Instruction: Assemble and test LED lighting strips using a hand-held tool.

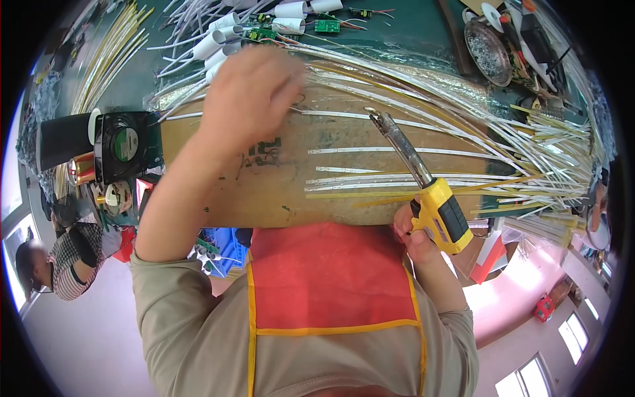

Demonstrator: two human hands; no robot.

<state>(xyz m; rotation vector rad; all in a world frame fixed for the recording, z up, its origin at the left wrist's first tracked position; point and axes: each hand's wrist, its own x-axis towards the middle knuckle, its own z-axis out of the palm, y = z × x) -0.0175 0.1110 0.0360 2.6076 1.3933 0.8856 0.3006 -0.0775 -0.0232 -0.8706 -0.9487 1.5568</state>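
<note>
My right hand point(415, 233) is closed around the lower end of a yellow and black soldering gun point(444, 215). Its long, scorched metal barrel points up and left over the brown cardboard point(258, 192). Over the far left part of that cardboard, my left hand point(254, 96) is smeared by motion. Its fingers look bent, but whether they hold anything does not show. Close to it lies the end of a thin white LED strip point(344, 114). Behind the hand are white cylindrical housings point(210, 45) with white wires, and a small green circuit board point(327, 26).
Many white and yellow strips point(542, 152) fan out on the right, several across the cardboard. A black fan point(122, 147) stands at the left edge. A round metal dish point(488, 53) sits at the far right. Another person point(63, 264) is at the left.
</note>
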